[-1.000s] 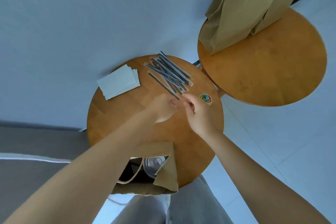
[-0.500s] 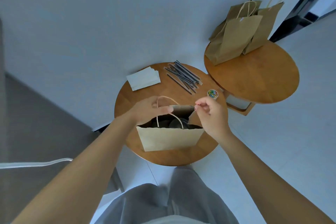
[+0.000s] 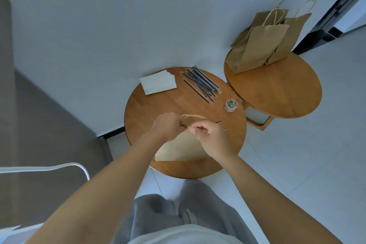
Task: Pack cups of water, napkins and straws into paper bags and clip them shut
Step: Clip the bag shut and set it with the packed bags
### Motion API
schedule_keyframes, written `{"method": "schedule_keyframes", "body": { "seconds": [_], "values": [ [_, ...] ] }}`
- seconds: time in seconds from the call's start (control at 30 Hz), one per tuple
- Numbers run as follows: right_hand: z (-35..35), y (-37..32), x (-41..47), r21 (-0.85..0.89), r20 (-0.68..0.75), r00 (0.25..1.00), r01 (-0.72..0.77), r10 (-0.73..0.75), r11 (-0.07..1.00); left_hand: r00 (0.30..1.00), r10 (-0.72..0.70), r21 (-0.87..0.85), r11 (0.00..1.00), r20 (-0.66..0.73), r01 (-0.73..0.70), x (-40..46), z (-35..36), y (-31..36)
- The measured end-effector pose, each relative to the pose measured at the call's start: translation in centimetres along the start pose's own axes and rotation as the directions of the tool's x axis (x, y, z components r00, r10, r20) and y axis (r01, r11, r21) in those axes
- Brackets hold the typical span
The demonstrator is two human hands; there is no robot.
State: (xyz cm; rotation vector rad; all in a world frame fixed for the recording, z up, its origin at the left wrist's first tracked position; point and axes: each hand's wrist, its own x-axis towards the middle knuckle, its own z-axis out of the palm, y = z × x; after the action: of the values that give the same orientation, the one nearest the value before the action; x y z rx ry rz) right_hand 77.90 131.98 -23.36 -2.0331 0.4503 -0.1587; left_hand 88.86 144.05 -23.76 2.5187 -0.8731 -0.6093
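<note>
Both hands are bunched up at the top edge of a paper bag [image 3: 181, 149] that's standing on the near round table [image 3: 150, 109]. Left hand [image 3: 165, 128] has its fingers curled in tight around the bag's top, right by the base of the twine handle [image 3: 193, 117] that loops up behind the knuckles. Right hand [image 3: 211, 135] is closed too, fingertips pinched together at the bag's rim just beside the left hand. Can't honestly tell if there's a clip in that pinch, it's too small and the fingers cover it. The bag's mouth looks pressed flat between the two hands, so what's inside is hidden.

Going across the far side of the same table: a stack of white napkins [image 3: 158, 85] on the left, then a loose pile of dark straws [image 3: 202, 85] near the middle, then a little clear tub of coloured paper clips [image 3: 231, 105] toward the right edge, well apart from the hands.

Further right there's a second round table [image 3: 281, 93] that sits a bit higher and overlaps the first one's edge. On its far side are a few more paper bags [image 3: 263, 45] leaning together against the wall, handles sticking up.
</note>
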Motion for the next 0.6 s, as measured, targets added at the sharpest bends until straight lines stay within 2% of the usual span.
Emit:
{"method": "schedule_keyframes", "body": {
  "seconds": [0.27, 0.6],
  "values": [
    [0.0, -0.2, 3.0, -0.169, 0.015, 1.000, -0.013, 0.015, 0.986, 0.997, 0.038, -0.002, 0.999, 0.060, -0.038, 0.3, 0.2, -0.2],
    [-0.3, -0.4, 3.4, -0.256, 0.154, 0.988, 0.018, 0.022, 0.966, 0.997, -0.015, -0.044, 0.999, 0.076, 0.018, 0.4, 0.2, -0.5]
  ]
}}
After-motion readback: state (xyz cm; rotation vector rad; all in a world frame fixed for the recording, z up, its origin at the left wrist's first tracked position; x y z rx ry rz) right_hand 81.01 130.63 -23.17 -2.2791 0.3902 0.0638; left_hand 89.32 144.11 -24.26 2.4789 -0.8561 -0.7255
